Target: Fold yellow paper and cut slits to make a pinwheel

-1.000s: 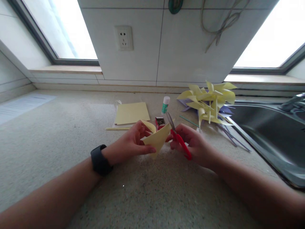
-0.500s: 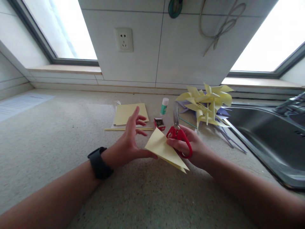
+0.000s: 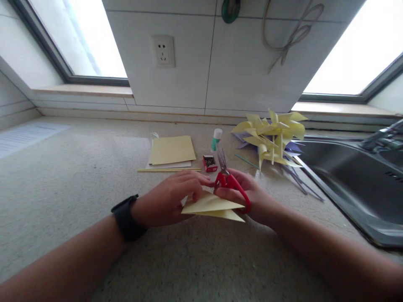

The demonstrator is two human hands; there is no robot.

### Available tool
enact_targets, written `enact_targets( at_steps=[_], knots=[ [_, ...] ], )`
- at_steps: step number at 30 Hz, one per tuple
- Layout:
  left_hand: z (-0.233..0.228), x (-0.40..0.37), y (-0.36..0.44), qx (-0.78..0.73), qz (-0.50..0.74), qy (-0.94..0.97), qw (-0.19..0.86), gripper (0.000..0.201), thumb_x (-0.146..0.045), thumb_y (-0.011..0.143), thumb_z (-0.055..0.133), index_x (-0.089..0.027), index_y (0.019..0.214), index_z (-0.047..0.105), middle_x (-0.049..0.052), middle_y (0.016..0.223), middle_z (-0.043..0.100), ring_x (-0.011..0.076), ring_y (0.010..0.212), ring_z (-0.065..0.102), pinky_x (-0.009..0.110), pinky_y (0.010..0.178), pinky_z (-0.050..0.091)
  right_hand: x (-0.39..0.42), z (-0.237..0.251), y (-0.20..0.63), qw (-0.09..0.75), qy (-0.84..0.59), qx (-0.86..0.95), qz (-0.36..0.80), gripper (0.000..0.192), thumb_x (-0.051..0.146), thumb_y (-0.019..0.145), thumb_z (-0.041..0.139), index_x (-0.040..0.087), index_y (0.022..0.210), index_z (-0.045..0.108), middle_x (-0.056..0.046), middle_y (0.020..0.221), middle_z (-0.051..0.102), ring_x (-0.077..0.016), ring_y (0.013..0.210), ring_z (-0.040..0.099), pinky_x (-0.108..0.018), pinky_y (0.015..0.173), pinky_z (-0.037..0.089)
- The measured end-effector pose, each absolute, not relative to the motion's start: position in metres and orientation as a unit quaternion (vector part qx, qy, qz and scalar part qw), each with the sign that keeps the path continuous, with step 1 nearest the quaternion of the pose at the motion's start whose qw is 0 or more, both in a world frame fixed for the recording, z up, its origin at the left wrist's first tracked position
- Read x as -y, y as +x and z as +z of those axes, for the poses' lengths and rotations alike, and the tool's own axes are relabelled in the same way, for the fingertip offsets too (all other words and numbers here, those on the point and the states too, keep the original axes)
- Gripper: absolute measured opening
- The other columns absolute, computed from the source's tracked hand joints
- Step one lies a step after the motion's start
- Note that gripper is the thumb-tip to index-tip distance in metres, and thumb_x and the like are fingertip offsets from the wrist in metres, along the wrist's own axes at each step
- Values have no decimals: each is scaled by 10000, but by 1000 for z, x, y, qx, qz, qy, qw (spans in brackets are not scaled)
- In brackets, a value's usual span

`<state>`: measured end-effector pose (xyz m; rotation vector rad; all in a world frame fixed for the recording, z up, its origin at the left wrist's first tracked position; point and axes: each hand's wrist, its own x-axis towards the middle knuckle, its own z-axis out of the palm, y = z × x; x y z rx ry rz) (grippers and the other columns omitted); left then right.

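Observation:
A folded sheet of yellow paper (image 3: 209,204) is held above the counter, its two pointed layers parting toward the right. My left hand (image 3: 174,197) grips its left side, fingers bent over the top; the thumb is hidden. My right hand (image 3: 252,193) holds red-handled scissors (image 3: 231,184), blades pointing up and away from me, and its thumb lies by the paper's upper edge. Just beyond the hands sit a small red box of metal pins (image 3: 210,163) and a glue stick (image 3: 216,139) with a white cap.
A stack of yellow paper squares (image 3: 173,150) lies behind thin wooden sticks (image 3: 168,170). Yellow and purple paper pinwheels (image 3: 277,134) are heaped at the right, beside the steel sink (image 3: 340,180). A printed sheet (image 3: 28,136) rests at far left. Behind is a tiled wall with a socket (image 3: 163,51).
My left hand has closed from spread fingers onto the paper's left side. The paper has turned and tipped lower, and the scissors have shifted slightly left.

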<state>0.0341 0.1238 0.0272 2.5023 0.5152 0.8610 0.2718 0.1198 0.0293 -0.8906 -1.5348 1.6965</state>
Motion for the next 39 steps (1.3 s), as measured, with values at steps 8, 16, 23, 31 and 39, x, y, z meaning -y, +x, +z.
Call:
enact_targets(
  at_steps=[8, 16, 23, 31, 39],
  knots=[
    [25, -122, 31, -215, 280, 870, 344, 217, -105, 865, 599, -224, 877, 418, 75, 1140, 698, 183, 962, 647, 306, 788, 487, -119, 29, 276, 333, -353, 600, 636, 335, 388, 777, 822, 182, 859, 570, 38, 726, 564, -81, 603, 495, -186, 507, 373],
    [23, -128, 21, -236, 309, 845, 366, 117, -171, 938, 553, -181, 1052, 575, 55, 937, 626, 155, 777, 585, 275, 678, 485, -132, 30, 308, 280, -295, 623, 668, 342, 452, 832, 769, 184, 861, 559, 46, 701, 528, -58, 526, 468, -164, 458, 418],
    [22, -133, 17, -236, 340, 823, 390, 185, -277, 979, 584, -197, 1128, 657, 73, 986, 661, 167, 832, 615, 276, 698, 492, -151, 36, 344, 132, -227, 651, 713, 382, 463, 810, 788, 153, 907, 587, 38, 721, 521, -44, 526, 451, -139, 436, 380],
    [26, -131, 19, -244, 383, 796, 400, 139, -271, 963, 624, -199, 1055, 700, 59, 937, 690, 157, 816, 622, 278, 703, 496, -154, 40, 349, 61, -236, 638, 730, 391, 452, 796, 805, 168, 844, 541, 69, 654, 508, -34, 482, 422, -137, 419, 370],
    [28, -129, 21, -238, 373, 802, 400, 131, -256, 951, 641, -196, 1037, 719, 56, 922, 692, 153, 796, 631, 276, 697, 501, -152, 42, 346, 46, -222, 660, 717, 413, 465, 767, 827, 172, 853, 548, 47, 684, 550, -58, 523, 498, -155, 432, 373]
  ],
)
